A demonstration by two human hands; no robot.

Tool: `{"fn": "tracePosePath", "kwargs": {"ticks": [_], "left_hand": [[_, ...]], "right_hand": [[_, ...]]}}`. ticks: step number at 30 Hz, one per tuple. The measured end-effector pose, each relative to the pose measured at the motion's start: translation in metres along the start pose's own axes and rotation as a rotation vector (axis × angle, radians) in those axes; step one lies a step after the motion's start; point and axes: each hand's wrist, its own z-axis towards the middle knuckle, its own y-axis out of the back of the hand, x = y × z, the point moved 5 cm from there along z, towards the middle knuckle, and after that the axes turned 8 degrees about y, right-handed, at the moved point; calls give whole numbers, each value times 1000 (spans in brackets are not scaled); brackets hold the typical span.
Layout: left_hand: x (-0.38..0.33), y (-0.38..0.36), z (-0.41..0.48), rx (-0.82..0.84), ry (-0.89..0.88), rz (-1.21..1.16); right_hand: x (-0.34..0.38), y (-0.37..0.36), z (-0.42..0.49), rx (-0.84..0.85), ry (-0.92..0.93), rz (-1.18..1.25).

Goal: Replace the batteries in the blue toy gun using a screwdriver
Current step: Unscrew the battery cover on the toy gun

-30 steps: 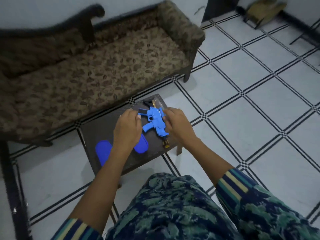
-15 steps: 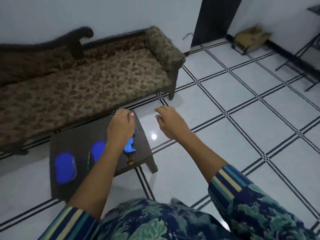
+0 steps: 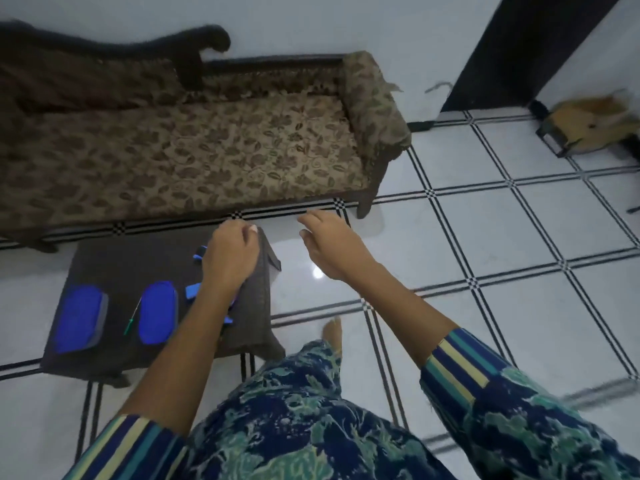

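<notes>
The blue toy gun [image 3: 192, 291] lies on the dark woven stool [image 3: 114, 261], mostly hidden under my left forearm; only a few blue bits show. My left hand [image 3: 231, 255] hovers over the stool's far right corner with loosely curled fingers and nothing visibly held. My right hand [image 3: 330, 245] is raised over the floor to the right of the stool, fingers relaxed and empty. A thin screwdriver with a green handle [image 3: 129, 326] lies on the stool between two blue oval pieces.
Two blue oval pieces [image 3: 80, 317] [image 3: 156, 315] rest on the stool's left half. A patterned sofa [image 3: 207, 150] stands right behind the stool. White tiled floor [image 3: 485, 271] spreads to the right. My lap in patterned cloth fills the bottom.
Both hands have let go of the toy gun, which now lies on the stool. My right hand moved off to the right over the floor. The view has tilted up and shifted right.
</notes>
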Motion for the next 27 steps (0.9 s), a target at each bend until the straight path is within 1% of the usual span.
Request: {"fn": "tracePosePath", "kwargs": {"ticks": [3, 6, 10, 14, 16, 17, 23, 25, 27], "left_hand": [[-19, -13, 38, -62, 61, -23], [-33, -15, 76, -97, 174, -36], [-51, -6, 120, -189, 266, -50], [-53, -5, 149, -254, 360, -46], [-50, -8, 164, -313, 402, -39], [-48, -10, 169, -339, 420, -35], [-44, -24, 204, -490, 690, -96], [-44, -24, 211, -549, 774, -95], [-49, -21, 217, -609, 815, -81]], "right_hand": [[-29, 11, 47, 44, 88, -8], [-49, 21, 94, 114, 186, -34], [-76, 31, 156, 137, 271, 0], [-97, 29, 207, 200, 367, 9], [-106, 24, 239, 242, 435, 46], [-109, 21, 252, 260, 466, 57], [-123, 11, 348, 396, 730, 101], [-116, 8, 379, 455, 813, 107], [-100, 4, 402, 500, 926, 99]]}}
